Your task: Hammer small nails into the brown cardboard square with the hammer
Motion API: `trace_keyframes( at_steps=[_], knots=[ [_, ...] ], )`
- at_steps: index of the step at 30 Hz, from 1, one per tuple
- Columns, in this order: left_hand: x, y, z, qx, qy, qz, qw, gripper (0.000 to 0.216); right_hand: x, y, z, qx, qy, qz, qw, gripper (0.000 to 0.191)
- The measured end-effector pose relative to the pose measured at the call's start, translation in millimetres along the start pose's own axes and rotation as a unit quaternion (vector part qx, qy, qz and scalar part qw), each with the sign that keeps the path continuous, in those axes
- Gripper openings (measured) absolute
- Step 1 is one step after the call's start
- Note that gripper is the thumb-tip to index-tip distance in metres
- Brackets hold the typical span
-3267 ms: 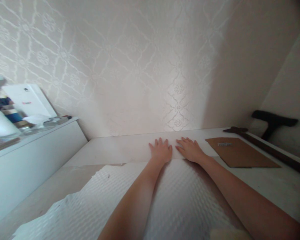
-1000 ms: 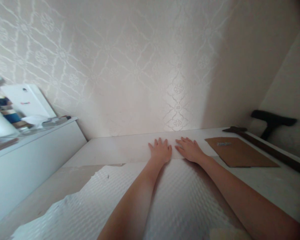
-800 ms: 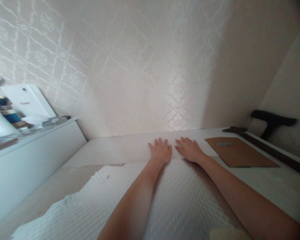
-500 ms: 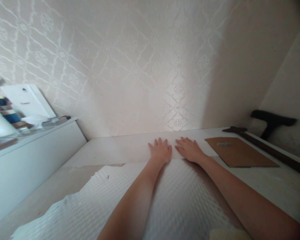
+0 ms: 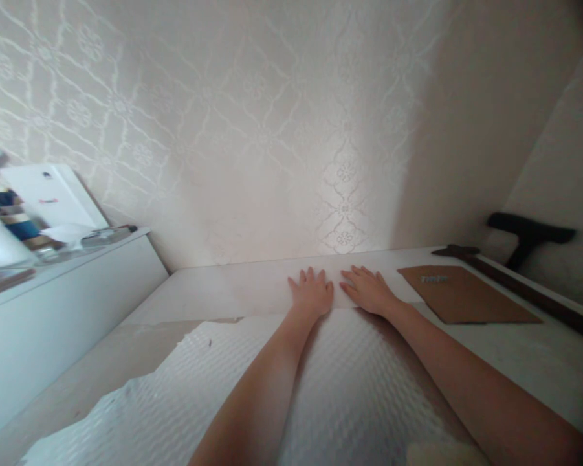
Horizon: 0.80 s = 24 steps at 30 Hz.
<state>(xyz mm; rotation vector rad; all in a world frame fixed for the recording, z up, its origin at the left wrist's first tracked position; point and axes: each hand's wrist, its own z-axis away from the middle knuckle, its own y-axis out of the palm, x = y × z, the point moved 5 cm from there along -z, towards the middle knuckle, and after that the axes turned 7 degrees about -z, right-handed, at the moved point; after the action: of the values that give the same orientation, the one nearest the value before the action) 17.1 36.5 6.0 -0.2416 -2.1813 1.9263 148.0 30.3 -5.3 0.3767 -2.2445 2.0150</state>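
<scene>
Both my hands lie palm down on a long white board (image 5: 237,288) that runs along the foot of the wall. The fingers of my left hand (image 5: 312,292) are spread on it, and nothing is in them. Just to its right, a small gap away, my right hand (image 5: 367,290) rests with its fingers stretched out and apart. Under my forearms a sheet of white bubble wrap (image 5: 175,401) covers much of the floor. Right of my right hand is a flat piece of brown cardboard (image 5: 480,301), with a few small metal pieces (image 5: 433,279) on it.
A hammer (image 5: 509,278) with a dark handle lies beyond the cardboard, and a black T-shaped object (image 5: 531,233) is by the right wall. On the left stands a white cabinet (image 5: 68,323) bearing a white box (image 5: 53,194) and clutter. Patterned wallpaper (image 5: 272,129) rises ahead.
</scene>
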Motion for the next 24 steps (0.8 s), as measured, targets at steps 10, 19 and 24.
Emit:
trace_keyframes(
  at_steps=[10,19,24],
  knots=[
    [0.8,0.3,-0.4,-0.003,0.001,0.004,1.0,0.052,-0.8,0.6,-0.3,-0.009,-0.004,-0.002,1.0,0.052],
    [0.9,1.6,-1.1,0.005,-0.003,0.006,1.0,0.053,0.8,-1.2,1.1,-0.011,-0.003,0.0,1.0,0.051],
    [0.6,1.9,-1.5,-0.004,-0.001,0.007,1.0,0.053,0.9,-1.0,1.2,-0.01,-0.004,0.001,1.0,0.051]
  ],
)
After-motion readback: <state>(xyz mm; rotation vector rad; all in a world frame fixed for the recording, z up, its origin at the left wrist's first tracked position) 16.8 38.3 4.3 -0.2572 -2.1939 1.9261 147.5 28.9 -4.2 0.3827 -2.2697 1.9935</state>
